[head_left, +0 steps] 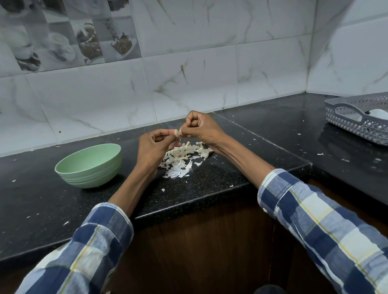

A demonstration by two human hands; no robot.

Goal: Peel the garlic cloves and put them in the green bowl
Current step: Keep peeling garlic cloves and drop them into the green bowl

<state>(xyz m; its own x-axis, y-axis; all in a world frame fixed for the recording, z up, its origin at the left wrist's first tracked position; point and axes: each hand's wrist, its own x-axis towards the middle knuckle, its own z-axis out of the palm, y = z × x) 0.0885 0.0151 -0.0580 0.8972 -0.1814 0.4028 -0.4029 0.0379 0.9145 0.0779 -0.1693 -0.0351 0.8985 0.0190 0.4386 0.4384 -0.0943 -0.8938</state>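
Observation:
Above the black counter, my left hand (154, 144) and my right hand (200, 129) meet, both pinching one small garlic clove (177, 132) between their fingertips. The clove is mostly hidden by the fingers; only a pale bit shows. A heap of white garlic peels (183, 156) lies on the counter just below and behind the hands. The green bowl (90, 165) stands upright to the left of my left hand, apart from it. Its inside is turned away, so I cannot tell what it holds.
A grey perforated basket (372, 118) with a white object inside sits at the far right of the black counter (269, 138). Small peel scraps are scattered over the counter. The counter's front edge steps back in an L around a brown cabinet (199, 250). A tiled wall runs behind.

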